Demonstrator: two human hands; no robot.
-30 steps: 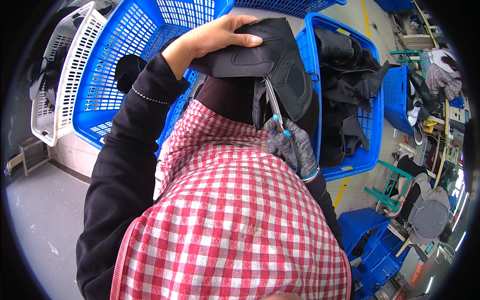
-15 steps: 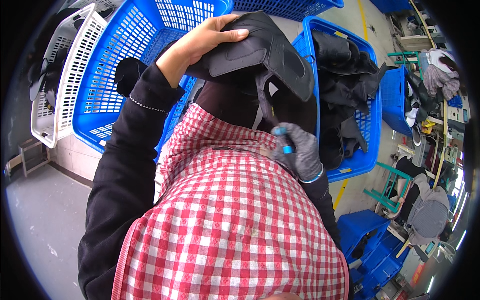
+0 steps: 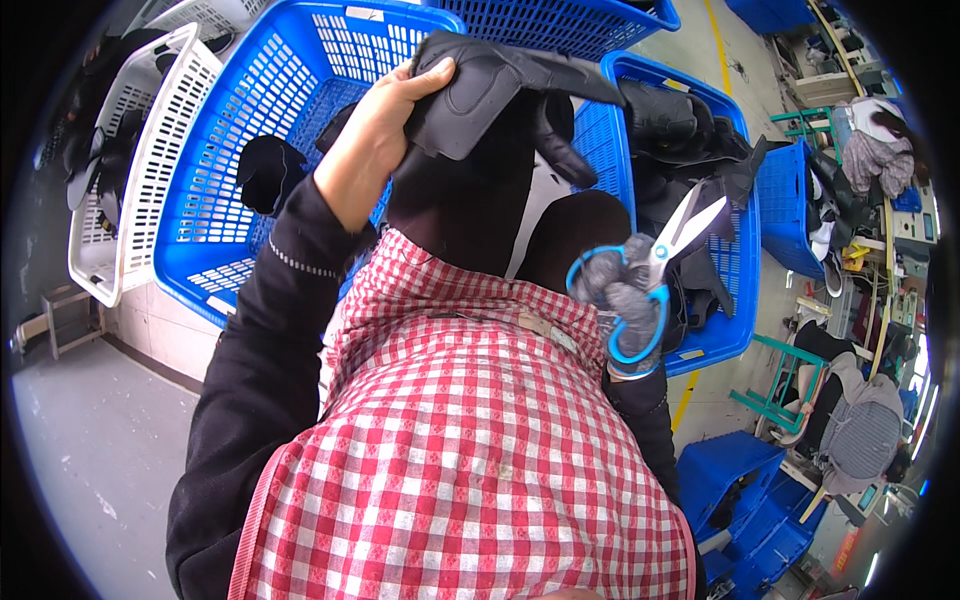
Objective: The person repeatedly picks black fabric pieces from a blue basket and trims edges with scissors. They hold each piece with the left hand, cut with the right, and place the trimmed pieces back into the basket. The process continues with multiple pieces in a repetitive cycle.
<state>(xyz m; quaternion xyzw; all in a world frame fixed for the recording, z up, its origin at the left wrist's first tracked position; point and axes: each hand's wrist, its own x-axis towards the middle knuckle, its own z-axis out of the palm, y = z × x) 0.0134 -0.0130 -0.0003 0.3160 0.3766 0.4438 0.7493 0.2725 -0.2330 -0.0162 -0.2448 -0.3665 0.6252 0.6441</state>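
**Head view: blk padded piece in L hand, scissors w/ blades apart in R hand**

L hand [image 3: 388,118], bare, upper ctr-left of frame: thumb on top, fingers tucked under, pinching the L end of a blk padded piece [image 3: 480,95]. Piece sits upper ctr, above the lap, w/ stitched/raised panels; its R end sticks out toward upper right of frame. Narrow blk part dangles under that end; can't tell if joined.

R hand [image 3: 622,285], gray knit glove, right of ctr: fingers curled thru the blue loops of the scissors [image 3: 661,252]. Blades spread in a V, tips to upper right, well apart from the padded piece.

Around: blue basket w/ slotted walls [image 3: 225,130], upper left, dark item [image 3: 268,172] inside. White basket [image 3: 150,170] just beside it, far left of frame, also w/ dark stuff in. Second blue basket [image 3: 724,349], right of ctr, behind the scissors, piled w/ blk pieces [image 3: 665,115]. More blue bins [image 3: 730,465] lower right. Red/wht checked apron [image 3: 480,430] fills btm ctr; gray floor [image 3: 90,450] lower left.
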